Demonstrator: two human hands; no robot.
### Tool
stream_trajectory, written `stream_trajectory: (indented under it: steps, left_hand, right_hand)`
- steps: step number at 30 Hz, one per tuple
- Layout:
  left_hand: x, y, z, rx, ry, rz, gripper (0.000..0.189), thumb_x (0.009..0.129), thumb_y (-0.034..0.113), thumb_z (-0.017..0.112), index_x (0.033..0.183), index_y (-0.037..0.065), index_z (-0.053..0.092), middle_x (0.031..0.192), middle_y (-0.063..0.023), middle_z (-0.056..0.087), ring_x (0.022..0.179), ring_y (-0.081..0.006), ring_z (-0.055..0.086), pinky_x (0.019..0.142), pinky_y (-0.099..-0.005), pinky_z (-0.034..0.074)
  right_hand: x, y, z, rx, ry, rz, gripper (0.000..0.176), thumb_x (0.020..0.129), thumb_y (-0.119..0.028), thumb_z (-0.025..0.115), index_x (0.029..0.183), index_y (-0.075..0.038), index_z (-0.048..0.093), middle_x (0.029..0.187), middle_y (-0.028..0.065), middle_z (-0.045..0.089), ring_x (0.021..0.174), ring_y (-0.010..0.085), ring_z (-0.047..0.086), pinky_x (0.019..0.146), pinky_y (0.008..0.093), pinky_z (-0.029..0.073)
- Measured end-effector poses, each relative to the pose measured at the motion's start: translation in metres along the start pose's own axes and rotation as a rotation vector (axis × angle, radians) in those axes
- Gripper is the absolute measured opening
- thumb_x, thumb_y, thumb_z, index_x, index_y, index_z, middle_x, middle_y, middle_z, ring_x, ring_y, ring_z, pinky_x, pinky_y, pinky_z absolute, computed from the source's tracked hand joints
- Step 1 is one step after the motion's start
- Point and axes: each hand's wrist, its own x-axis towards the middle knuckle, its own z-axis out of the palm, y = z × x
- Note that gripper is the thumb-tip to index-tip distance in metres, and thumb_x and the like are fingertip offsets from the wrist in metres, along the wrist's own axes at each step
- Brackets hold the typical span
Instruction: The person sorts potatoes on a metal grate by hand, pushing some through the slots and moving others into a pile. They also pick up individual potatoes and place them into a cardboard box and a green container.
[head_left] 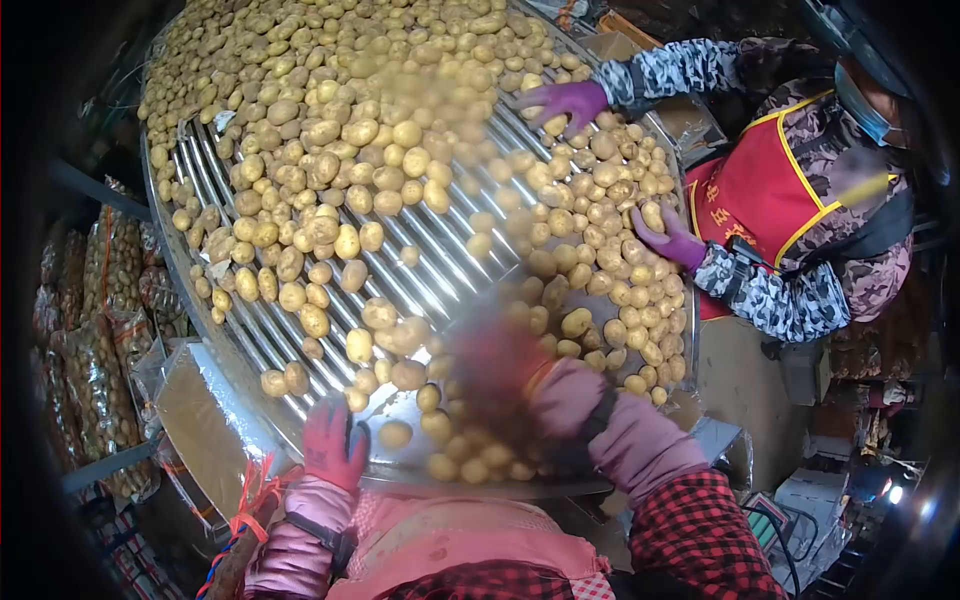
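Many potatoes [325, 168] lie on a table of metal rollers [425, 270], thickest at the far side. My left hand [335, 445], in a red and dark glove, lies at the near left edge of the metal with its fingers stretched out. It holds nothing that I can see, and a few potatoes sit just beyond its fingertips. My right hand [495, 350], also in a red glove, is over the potatoes right of the rollers. Motion smears it, so its fingers and anything in them cannot be made out.
A co-worker in a red apron [765, 185] stands at the right, purple-gloved hands [670, 238] among the potatoes. Potato-filled bags [90, 370] are stacked at the left. A lined cardboard box [205, 440] stands by the near left edge, beside red ties [255, 495].
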Motion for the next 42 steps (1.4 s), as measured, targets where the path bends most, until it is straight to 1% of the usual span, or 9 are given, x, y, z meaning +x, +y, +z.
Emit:
stream_trajectory:
  steps: [1,2,4,6,26,31,37,41,42]
  left_hand:
    - [-0.001,0.0,0.001,0.002,0.005,-0.005,0.06,0.088,0.023,0.066,0.141,-0.001,0.05,0.138,-0.0288,0.052,0.126,-0.0483,0.049,0.11,-0.0565,0.037]
    - [-0.001,0.0,0.002,0.005,0.009,-0.011,0.061,0.088,0.023,0.066,0.141,-0.001,0.05,0.138,-0.0285,0.052,0.126,-0.0483,0.049,0.11,-0.0565,0.037]
    - [-0.003,0.0,0.004,0.014,0.029,-0.007,0.061,0.088,0.023,0.067,0.141,-0.001,0.051,0.139,-0.0274,0.053,0.126,-0.0483,0.049,0.11,-0.0559,0.037]
    - [-0.006,-0.002,0.006,0.017,0.019,-0.045,0.06,0.088,0.023,0.067,0.141,-0.001,0.051,0.139,-0.0271,0.053,0.126,-0.0481,0.05,0.11,-0.0554,0.037]
    - [-0.008,-0.001,0.011,-0.008,0.046,-0.036,0.059,0.09,0.022,0.065,0.143,0.0,0.049,0.135,-0.0296,0.054,0.122,-0.0466,0.052,0.106,-0.0525,0.042]
    - [-0.012,-0.002,0.015,0.01,0.048,-0.028,0.058,0.09,0.019,0.066,0.142,-0.001,0.05,0.135,-0.028,0.055,0.123,-0.0454,0.053,0.106,-0.0513,0.042]
    - [-0.002,0.008,0.009,-0.086,0.152,0.0,0.051,0.091,0.016,0.064,0.138,-0.001,0.054,0.134,-0.0272,0.059,0.12,-0.0457,0.059,0.104,-0.0493,0.047]
    - [0.045,0.088,-0.004,-1.114,-0.052,-0.347,0.048,0.106,0.032,0.054,0.145,0.005,0.051,0.143,-0.011,0.058,0.118,-0.0284,0.064,0.099,-0.035,0.052]
    - [0.056,0.096,0.018,-1.83,-0.161,-0.862,0.048,0.107,0.034,0.049,0.144,0.004,0.051,0.138,-0.0103,0.059,0.114,-0.0239,0.065,0.088,-0.0289,0.054]
  right_hand:
    - [0.008,0.022,-0.007,-0.056,0.027,0.183,0.026,0.079,-0.025,0.066,0.097,-0.007,0.068,0.106,0.0195,0.064,0.103,0.037,0.062,0.087,0.0498,0.051]
    - [0.017,0.078,-0.003,0.577,0.356,0.249,0.034,0.079,-0.023,0.067,0.109,-0.008,0.068,0.11,0.0194,0.064,0.107,0.0375,0.061,0.091,0.0498,0.051]
    - [0.059,0.143,-0.016,-0.109,0.584,0.335,0.058,0.084,-0.025,0.068,0.139,-0.014,0.055,0.134,0.021,0.058,0.121,0.0388,0.058,0.102,0.0454,0.049]
    - [0.083,0.2,-0.004,0.207,0.325,0.365,0.057,0.087,-0.02,0.066,0.143,-0.022,0.057,0.141,0.0192,0.051,0.132,0.0367,0.05,0.108,0.0437,0.045]
    - [-0.133,0.092,-0.024,0.246,-0.156,0.317,0.053,0.085,-0.029,0.07,0.136,-0.019,0.06,0.128,0.0133,0.063,0.117,0.0351,0.061,0.1,0.0433,0.051]
    - [-0.1,0.094,-0.001,0.41,0.299,0.204,0.045,0.086,-0.029,0.071,0.128,-0.015,0.064,0.119,0.0113,0.067,0.11,0.0332,0.066,0.093,0.0437,0.054]
    - [0.004,0.05,0.02,-0.027,-0.324,0.425,0.041,0.087,-0.047,0.068,0.115,-0.016,0.068,0.118,0.013,0.069,0.107,0.035,0.066,0.089,0.0451,0.054]
    - [0.008,0.053,0.02,0.394,-0.119,0.322,0.042,0.088,-0.048,0.066,0.115,-0.016,0.068,0.115,0.0138,0.071,0.106,0.0351,0.067,0.088,0.045,0.054]
    - [0.002,0.044,0.026,0.45,-0.098,0.213,0.04,0.089,-0.047,0.065,0.115,-0.016,0.068,0.112,0.0136,0.071,0.106,0.0347,0.068,0.087,0.0441,0.054]
